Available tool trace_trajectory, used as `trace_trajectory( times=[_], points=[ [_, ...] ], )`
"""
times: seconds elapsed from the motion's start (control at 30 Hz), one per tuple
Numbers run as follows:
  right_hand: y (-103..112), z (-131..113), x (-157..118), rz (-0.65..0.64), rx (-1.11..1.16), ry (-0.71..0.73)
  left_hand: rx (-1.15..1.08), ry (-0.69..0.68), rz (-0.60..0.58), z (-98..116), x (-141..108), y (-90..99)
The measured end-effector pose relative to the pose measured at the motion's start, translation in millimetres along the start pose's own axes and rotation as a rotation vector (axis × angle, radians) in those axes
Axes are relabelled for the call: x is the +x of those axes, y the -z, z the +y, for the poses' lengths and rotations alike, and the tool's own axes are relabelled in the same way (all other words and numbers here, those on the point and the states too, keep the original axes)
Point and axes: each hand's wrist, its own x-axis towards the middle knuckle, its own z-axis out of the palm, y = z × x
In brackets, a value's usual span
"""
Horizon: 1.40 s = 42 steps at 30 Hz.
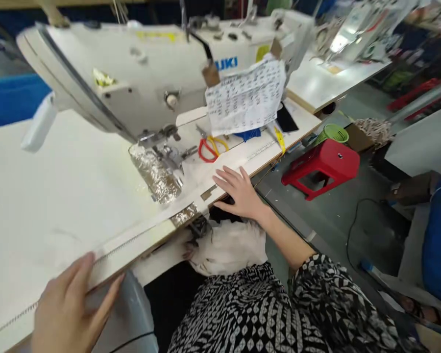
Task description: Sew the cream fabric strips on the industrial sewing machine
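My left hand (71,306) is at the lower left, over the front edge of the white table (59,196), fingers apart and holding nothing I can make out. A printed ruler line runs along the edge beside it. My right hand (238,193) rests with spread fingers on the table edge, right of the sewing machine's needle area (169,154). Red and yellow-handled scissors (209,148) lie just beyond it. White fabric (230,247) is bunched below the table edge, near my lap.
The sewing machine (150,63) spans the back, with a handwritten paper (248,98) hanging from it. A dark phone (287,117) and yellow tape measure (280,140) lie right. On the floor stand a red stool (325,164) and a green basket (334,133).
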Motion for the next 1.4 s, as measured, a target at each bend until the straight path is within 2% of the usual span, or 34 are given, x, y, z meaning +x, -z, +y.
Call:
trace_trajectory(
  times=[0.07, 0.13, 0.17, 0.23, 0.27, 0.33, 0.4, 0.43, 0.47, 0.53, 0.57, 0.63, 0.7, 0.8, 0.83, 0.87, 0.9, 0.97, 1.0, 1.03, 1.07, 1.13, 1.17, 1.2, 1.3, 1.4],
  points=[
    [0, 2, -9, 0.009, 0.021, 0.059, 0.080, -0.077, 0.114, -13, -20, -5.3],
    [-2, -3, -24, 0.062, 0.033, 0.051, 0.131, -0.110, 0.265, -28, -39, -14.1],
    [-4, -8, -33, 0.082, 0.044, 0.053, 0.147, -0.083, 0.320, -37, -48, -19.2],
    [-10, -20, -51, 0.062, 0.078, 0.092, 0.200, 0.053, 0.335, -52, -69, -31.4],
    [-15, -27, -61, 0.018, 0.103, 0.120, 0.234, 0.151, 0.286, -59, -79, -38.8],
    [-23, -38, -80, -0.107, 0.156, 0.145, 0.270, 0.347, 0.084, -69, -97, -55.8],
    [-29, -45, -98, -0.244, 0.181, 0.104, 0.243, 0.494, -0.120, -69, -111, -73.5],
    [-32, -46, -107, -0.308, 0.172, 0.063, 0.205, 0.526, -0.171, -64, -116, -81.3],
    [-33, -46, -114, -0.372, 0.149, 0.022, 0.166, 0.531, -0.180, -55, -119, -87.8],
    [-35, -43, -126, -0.494, 0.080, -0.030, 0.085, 0.484, -0.119, -26, -119, -96.2],
    [-35, -41, -129, -0.541, 0.048, -0.034, 0.034, 0.452, -0.080, -7, -116, -98.4],
    [-35, -37, -131, -0.571, 0.022, -0.014, -0.145, 0.442, -0.103, 34, -107, -100.8],
    [-31, -36, -128, -0.520, 0.059, -0.018, -0.450, 0.427, -0.304, 73, -94, -103.7],
    [-15, -44, -116, -0.378, 0.235, -0.139, -0.860, 0.406, -0.744, 121, -70, -112.9],
    [-7, -49, -111, -0.349, 0.306, -0.171, -0.979, 0.438, -0.846, 134, -63, -116.7],
    [2, -55, -105, -0.336, 0.374, -0.173, -1.106, 0.503, -0.893, 145, -55, -120.3],
    [11, -61, -99, -0.324, 0.424, -0.149, -1.230, 0.587, -0.888, 154, -48, -123.2],
    [28, -70, -87, -0.267, 0.446, -0.069, -1.414, 0.737, -0.810, 168, -35, -125.1],
    [35, -73, -80, -0.233, 0.440, -0.031, -1.446, 0.750, -0.816, 173, -28, -123.3],
    [39, -74, -74, -0.217, 0.444, 0.003, -1.433, 0.707, -0.893, 176, -22, -119.1],
    [41, -72, -68, -0.233, 0.470, 0.036, -1.385, 0.613, -1.028, 178, -15, -112.6],
    [42, -65, -59, -0.385, 0.603, 0.130, -1.242, 0.383, -1.278, 176, -2, -92.6],
    [43, -60, -55, -0.481, 0.689, 0.175, -1.173, 0.289, -1.322, 173, 5, -79.6],
    [45, -54, -51, -0.565, 0.764, 0.200, -1.110, 0.222, -1.299, 168, 10, -64.9],
    [64, -31, -38, -0.697, 0.842, 0.174, -0.893, 0.113, -1.066, 133, 21, -14.4],
    [99, -6, -15, -0.680, 0.712, 0.123, -0.625, 0.085, -0.945, 69, 22, 37.0]
  ],
)
